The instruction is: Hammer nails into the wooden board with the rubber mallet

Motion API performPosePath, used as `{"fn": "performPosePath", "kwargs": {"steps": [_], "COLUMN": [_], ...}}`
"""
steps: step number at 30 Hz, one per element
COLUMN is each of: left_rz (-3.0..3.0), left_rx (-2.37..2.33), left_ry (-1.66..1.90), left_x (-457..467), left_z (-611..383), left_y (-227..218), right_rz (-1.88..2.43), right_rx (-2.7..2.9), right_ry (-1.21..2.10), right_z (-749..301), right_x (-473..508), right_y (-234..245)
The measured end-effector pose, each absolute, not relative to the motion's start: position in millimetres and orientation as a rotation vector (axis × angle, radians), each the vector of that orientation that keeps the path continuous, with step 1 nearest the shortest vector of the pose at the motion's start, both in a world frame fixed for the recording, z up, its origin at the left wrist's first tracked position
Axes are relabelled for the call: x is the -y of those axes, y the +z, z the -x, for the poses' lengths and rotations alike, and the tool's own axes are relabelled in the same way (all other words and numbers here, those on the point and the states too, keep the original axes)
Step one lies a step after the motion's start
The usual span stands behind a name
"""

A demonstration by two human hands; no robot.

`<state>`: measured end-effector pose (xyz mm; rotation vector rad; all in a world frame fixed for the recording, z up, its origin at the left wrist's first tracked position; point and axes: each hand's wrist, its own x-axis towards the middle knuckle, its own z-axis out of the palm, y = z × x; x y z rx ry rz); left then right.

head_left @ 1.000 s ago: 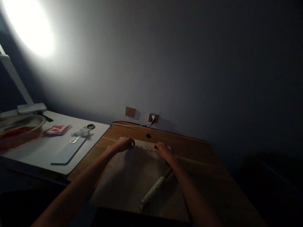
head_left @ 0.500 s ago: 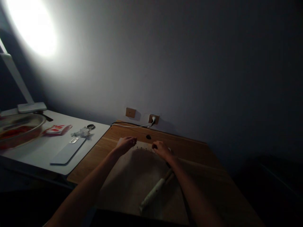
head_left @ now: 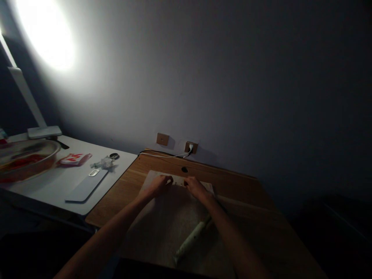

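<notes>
A pale board (head_left: 159, 232) lies on the wooden table, with a row of small nail-like pins (head_left: 181, 185) standing near its far edge. My left hand (head_left: 163, 185) is at the left end of that row, fingers curled and closed together. Just to the right, my right hand (head_left: 194, 186) is closed too, its fingertips at the other side of the pins. Whatever either hand pinches is too small and dark to make out. Between my forearms rests a tool with a pale wrapped handle (head_left: 189, 242); my right forearm hides its far end.
On the white table at left are a large clear bowl (head_left: 55, 155), a red-and-white packet (head_left: 76, 159), a crumpled clear wrapper (head_left: 102, 162), a grey phone-like slab (head_left: 85, 188) and a lamp (head_left: 43, 131). A plugged cable (head_left: 174, 156) runs along the wall.
My left hand has come down and right onto the row of pins, closer to my right hand. My right hand has shifted slightly left. The view has turned a little.
</notes>
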<state>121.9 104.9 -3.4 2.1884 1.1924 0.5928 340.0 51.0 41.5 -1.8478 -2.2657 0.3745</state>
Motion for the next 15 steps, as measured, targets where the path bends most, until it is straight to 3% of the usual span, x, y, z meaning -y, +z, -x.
{"fn": "performPosePath", "kwargs": {"steps": [8, 15], "left_rz": [-2.456, -2.211], "left_rx": [-1.187, -1.270], "left_ry": [0.446, 0.602], "left_x": [-112, -122], "left_z": [-126, -129], "left_y": [9, -1], "right_rz": [1.860, 1.862], "right_rx": [2.254, 2.271], "right_ry": [0.353, 0.362], "right_z": [-327, -311], "right_x": [-61, -59], "right_y": [45, 36]}}
